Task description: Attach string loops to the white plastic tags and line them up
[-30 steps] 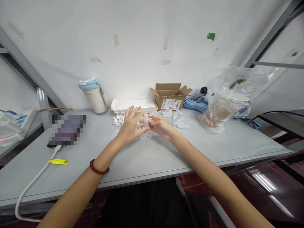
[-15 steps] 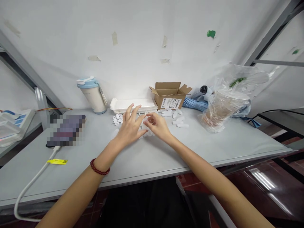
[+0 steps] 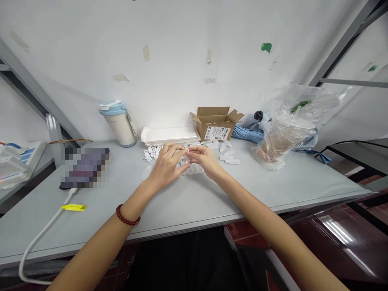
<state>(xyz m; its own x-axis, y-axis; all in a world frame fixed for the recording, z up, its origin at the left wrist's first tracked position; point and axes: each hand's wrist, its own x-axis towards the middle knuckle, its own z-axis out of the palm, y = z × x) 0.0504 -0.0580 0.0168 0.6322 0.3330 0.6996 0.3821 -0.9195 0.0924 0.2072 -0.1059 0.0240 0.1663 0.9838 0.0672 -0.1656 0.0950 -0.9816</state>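
Observation:
Between the fingertips of both my hands stands a small translucent plastic bottle (image 3: 186, 159), partly covered by the fingers. My left hand (image 3: 164, 165) grips it from the left with bent fingers and the thumb low on its side. From the right, my right hand (image 3: 206, 160) pinches its upper part. White caps (image 3: 150, 153) lie heaped just behind and left of my left hand. Several similar bottles (image 3: 195, 169) are grouped under and behind my hands, and a few loose bottles (image 3: 230, 161) lie to the right.
Along the wall stand a cream tumbler with a blue lid (image 3: 119, 124), a flat white package (image 3: 169, 135) and an opened cardboard box (image 3: 214, 125). A folded blue umbrella (image 3: 248, 133) and a bagged drink cup (image 3: 286, 135) are at right. A phone (image 3: 86, 167) with a white cable (image 3: 45, 230) lies left.
My left fingers, raised and spread before, have curled down onto the bottle. The bottle shows more plainly between my hands, and my right fingers have straightened a little.

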